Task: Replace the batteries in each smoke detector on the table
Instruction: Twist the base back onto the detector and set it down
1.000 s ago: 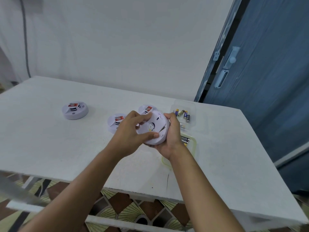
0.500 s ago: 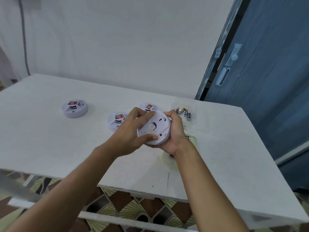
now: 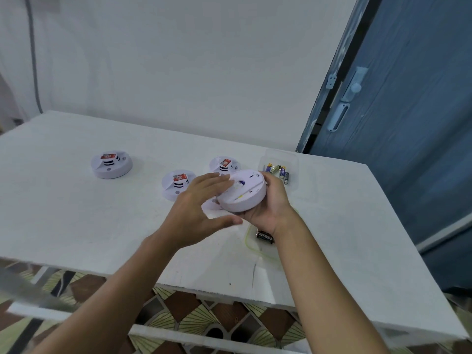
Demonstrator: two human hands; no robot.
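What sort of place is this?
Probably a plain domestic room, not a workshop: white table against a bare wall, blue wooden door on the right, patterned floor tiles below.

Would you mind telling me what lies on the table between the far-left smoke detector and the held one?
Head view: one more smoke detector, red label up, rests on the table there, then the left hand, at the held detector.
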